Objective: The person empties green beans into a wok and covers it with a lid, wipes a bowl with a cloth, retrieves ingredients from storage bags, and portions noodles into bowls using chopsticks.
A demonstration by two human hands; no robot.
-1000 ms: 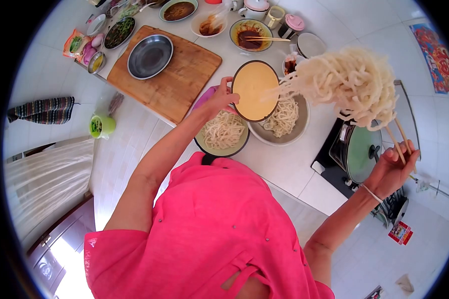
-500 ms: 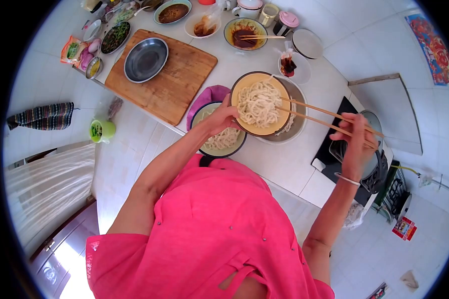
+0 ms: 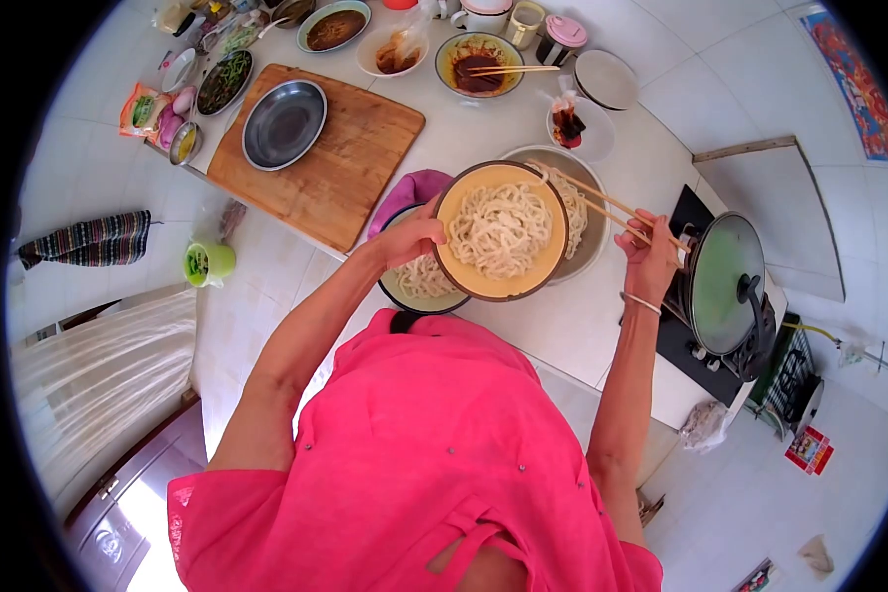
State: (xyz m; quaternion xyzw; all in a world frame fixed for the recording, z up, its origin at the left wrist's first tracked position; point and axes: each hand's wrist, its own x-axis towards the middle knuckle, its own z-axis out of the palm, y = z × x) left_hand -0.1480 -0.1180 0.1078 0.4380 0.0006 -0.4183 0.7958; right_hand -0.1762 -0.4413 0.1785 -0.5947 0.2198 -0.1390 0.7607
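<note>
My left hand point(image 3: 411, 240) grips the left rim of a yellow-lined bowl point(image 3: 506, 286), held raised and filled with white noodles point(image 3: 501, 229). In my right hand point(image 3: 651, 255) is a pair of wooden chopsticks point(image 3: 614, 203), their tips at the noodles in the metal basin point(image 3: 596, 249) behind the bowl. The held bowl hides much of that basin. Partly under my left hand and the held bowl, another bowl of noodles point(image 3: 424, 278) sits at the counter edge, beside a purple cloth point(image 3: 407, 191).
To the left lies a wooden cutting board point(image 3: 380, 138) with a metal plate point(image 3: 284, 125) on it. Behind stand a sauce bowl point(image 3: 479, 81) with chopsticks and a white bowl point(image 3: 594, 138). A lidded pan point(image 3: 728, 281) is on the stove at right.
The held bowl has shifted slightly left and toward me. My right hand has moved left and a little down, taking the chopstick tips from the held bowl to the basin's noodles.
</note>
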